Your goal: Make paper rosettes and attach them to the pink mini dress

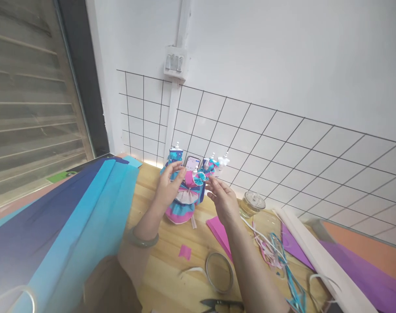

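A miniature dress form in a layered crepe-paper dress (186,198) stands on the wooden table before me, pink, white and blue, with small pleated teal fans at its top. My left hand (169,186) curls its thumb and fingers round the upper left side of the dress. On the opposite side, my right hand (222,200) has thumb and forefinger drawn together at the bodice edge, by a teal fan (201,176). Exactly what the right fingertips pinch is too small to make out. Behind are two more dressed forms, one blue (176,155) and one blue and pink (209,164).
A phone (192,163) leans behind the dress. Rightward are a clear jar (253,202), pink paper (219,232), ribbon scraps (287,265) and a white roll (322,256). A tape ring (219,272) and black scissors (220,303) lie nearer. Blue paper sheets (96,208) cover the left.
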A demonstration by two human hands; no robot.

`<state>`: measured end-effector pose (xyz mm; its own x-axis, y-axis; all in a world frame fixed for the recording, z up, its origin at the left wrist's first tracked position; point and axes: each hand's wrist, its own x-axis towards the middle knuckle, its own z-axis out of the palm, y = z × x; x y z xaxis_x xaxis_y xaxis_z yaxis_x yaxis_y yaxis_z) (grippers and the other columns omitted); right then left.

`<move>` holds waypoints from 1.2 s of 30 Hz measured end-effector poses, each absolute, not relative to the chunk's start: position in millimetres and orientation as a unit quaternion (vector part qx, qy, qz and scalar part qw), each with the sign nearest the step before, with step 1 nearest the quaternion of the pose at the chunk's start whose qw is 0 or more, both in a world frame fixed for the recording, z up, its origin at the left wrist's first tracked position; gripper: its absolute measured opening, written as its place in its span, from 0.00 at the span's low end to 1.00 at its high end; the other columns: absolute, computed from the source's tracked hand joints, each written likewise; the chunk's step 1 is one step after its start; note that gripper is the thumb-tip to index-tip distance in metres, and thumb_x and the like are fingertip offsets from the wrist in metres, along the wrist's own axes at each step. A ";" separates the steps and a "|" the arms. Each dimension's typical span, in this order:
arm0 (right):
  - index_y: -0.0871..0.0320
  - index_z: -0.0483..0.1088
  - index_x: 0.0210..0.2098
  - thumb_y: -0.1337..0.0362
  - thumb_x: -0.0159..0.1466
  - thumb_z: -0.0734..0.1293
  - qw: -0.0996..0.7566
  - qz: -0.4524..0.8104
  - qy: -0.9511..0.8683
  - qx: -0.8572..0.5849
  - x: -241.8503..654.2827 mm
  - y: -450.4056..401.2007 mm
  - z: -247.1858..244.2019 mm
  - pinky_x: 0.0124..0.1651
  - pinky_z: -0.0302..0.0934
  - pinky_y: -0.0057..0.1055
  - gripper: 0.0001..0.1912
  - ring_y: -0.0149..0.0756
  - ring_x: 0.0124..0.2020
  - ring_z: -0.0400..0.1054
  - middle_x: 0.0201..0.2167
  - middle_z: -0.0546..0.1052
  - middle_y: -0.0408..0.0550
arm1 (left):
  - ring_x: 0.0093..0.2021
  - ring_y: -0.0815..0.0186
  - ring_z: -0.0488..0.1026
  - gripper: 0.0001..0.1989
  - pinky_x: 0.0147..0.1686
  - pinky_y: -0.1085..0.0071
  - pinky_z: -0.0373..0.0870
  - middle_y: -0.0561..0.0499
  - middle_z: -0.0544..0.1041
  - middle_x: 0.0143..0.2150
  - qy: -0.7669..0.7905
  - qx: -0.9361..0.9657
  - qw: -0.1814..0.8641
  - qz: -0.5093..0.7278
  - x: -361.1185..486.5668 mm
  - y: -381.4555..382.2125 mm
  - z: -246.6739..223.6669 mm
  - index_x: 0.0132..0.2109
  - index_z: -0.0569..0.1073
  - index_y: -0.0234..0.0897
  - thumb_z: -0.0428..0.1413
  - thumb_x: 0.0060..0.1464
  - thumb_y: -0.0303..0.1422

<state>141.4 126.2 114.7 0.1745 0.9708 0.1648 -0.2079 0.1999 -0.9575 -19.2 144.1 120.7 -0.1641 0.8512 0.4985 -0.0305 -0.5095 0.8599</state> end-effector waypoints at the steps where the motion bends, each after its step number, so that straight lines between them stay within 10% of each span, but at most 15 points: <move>1: 0.54 0.72 0.36 0.54 0.51 0.67 0.634 0.459 -0.446 -0.434 145.3 122.6 116.5 0.35 0.59 0.31 0.16 0.37 0.36 0.67 0.36 0.75 0.48 | 0.46 0.63 0.66 0.17 0.45 0.68 0.63 0.47 0.70 0.44 0.377 0.541 0.311 0.685 -19.8 140.9 122.9 0.46 0.66 0.38 0.50 0.50 0.39; 9: 0.56 0.71 0.38 0.60 0.47 0.71 0.591 0.401 -0.494 -0.496 191.0 77.3 121.3 0.33 0.58 0.30 0.19 0.31 0.29 0.65 0.28 0.73 0.44 | 0.40 0.67 0.68 0.07 0.44 0.70 0.63 0.51 0.71 0.36 0.387 0.574 0.153 0.705 -21.4 109.0 129.6 0.37 0.70 0.39 0.52 0.49 0.34; 20: 0.61 0.70 0.36 0.53 0.49 0.68 0.470 0.393 -0.531 -0.586 225.9 -4.7 90.2 0.20 0.57 0.28 0.20 0.29 0.15 0.62 0.16 0.71 0.42 | 0.20 0.68 0.67 0.14 0.22 0.74 0.62 0.54 0.71 0.17 0.355 0.819 0.324 0.314 -31.7 81.1 67.3 0.31 0.75 0.39 0.47 0.52 0.40; 36: 0.60 0.69 0.37 0.66 0.56 0.58 0.264 0.337 -0.664 -0.613 221.7 -67.3 19.1 0.27 0.54 0.26 0.12 0.32 0.24 0.63 0.21 0.69 0.42 | 0.35 0.64 0.68 0.07 0.34 0.72 0.61 0.49 0.70 0.32 0.447 0.850 0.202 0.193 -19.1 73.7 -9.8 0.29 0.70 0.36 0.51 0.48 0.34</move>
<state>221.7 -67.3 19.1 -0.1104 0.9919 -0.0633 0.6362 0.0216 -0.7712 -19.1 73.7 -9.8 0.5252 0.8380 0.1476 0.6815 -0.5182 0.5167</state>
